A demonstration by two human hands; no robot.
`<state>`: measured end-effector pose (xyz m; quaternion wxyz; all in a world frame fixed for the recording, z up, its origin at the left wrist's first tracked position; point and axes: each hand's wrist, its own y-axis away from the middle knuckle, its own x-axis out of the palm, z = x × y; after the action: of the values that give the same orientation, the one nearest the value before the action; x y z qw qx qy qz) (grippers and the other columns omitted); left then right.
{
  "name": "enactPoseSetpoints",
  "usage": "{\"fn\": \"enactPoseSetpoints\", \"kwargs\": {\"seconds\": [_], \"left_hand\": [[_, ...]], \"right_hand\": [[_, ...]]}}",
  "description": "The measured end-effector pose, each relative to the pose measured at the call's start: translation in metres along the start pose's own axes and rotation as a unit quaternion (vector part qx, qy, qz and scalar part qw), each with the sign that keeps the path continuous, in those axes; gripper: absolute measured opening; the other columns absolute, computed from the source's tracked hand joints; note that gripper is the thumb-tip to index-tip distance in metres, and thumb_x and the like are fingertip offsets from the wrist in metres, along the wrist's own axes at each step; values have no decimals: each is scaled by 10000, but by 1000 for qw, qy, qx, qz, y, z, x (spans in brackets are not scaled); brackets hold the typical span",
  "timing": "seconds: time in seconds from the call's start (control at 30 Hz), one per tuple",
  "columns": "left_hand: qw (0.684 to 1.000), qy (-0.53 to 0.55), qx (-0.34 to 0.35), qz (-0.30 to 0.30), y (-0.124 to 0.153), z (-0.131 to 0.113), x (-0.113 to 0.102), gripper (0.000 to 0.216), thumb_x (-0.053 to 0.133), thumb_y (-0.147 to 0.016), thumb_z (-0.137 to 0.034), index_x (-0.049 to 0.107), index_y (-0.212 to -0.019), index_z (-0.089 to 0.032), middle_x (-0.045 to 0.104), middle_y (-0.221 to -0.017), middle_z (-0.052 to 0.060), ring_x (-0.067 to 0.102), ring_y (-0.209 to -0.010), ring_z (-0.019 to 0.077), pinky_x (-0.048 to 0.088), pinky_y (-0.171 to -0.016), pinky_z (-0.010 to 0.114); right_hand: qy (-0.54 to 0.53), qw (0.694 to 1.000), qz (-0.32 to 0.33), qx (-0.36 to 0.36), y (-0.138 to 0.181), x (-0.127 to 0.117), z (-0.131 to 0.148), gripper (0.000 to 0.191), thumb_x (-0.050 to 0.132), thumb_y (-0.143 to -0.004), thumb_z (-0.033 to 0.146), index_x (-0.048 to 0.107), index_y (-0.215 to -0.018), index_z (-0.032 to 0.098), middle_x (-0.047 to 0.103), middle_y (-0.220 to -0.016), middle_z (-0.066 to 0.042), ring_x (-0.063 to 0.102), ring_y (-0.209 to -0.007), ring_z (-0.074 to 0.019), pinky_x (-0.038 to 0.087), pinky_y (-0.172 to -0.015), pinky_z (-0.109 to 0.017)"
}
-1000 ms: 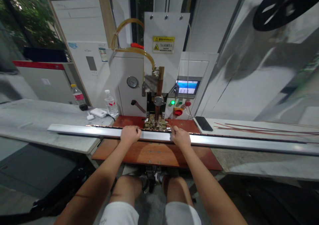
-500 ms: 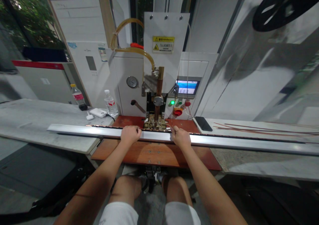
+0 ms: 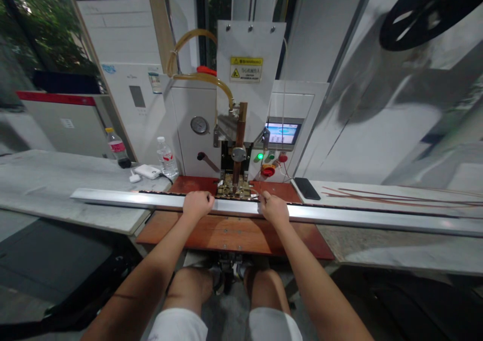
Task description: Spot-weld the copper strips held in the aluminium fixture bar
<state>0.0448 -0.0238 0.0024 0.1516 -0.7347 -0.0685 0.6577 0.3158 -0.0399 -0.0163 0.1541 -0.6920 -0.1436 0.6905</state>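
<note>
Long aluminium rail [image 3: 124,198]: lies across mid-frame on the surface [image 3: 49,180], passing just before the welding head [image 3: 237,177] at centre.
Left hand [image 3: 196,204]: grip curled shut over the rail.
Right hand [image 3: 274,209]: fingers pinched on the rail's far edge.
Handling advice: keep the rail level and square under the electrode, fingers clear of it.
Containers, left of centre: two plastic bottles [image 3: 166,157], contents unclear.
</note>
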Motion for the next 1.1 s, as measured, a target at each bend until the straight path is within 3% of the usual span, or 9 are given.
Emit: {"fn": "enactPoseSetpoints", "kwargs": {"seconds": [1.1], "left_hand": [[998, -17, -7, 61, -12, 4, 6, 474, 300, -839, -418, 726, -913, -225, 705, -872, 124, 645, -848, 250, 446, -779, 348]], "right_hand": [[-7, 997, 67, 22, -7, -15, 6, 354, 294, -941, 379, 594, -1041, 220, 683, -836, -80, 640, -772, -194, 389, -677, -263]]}}
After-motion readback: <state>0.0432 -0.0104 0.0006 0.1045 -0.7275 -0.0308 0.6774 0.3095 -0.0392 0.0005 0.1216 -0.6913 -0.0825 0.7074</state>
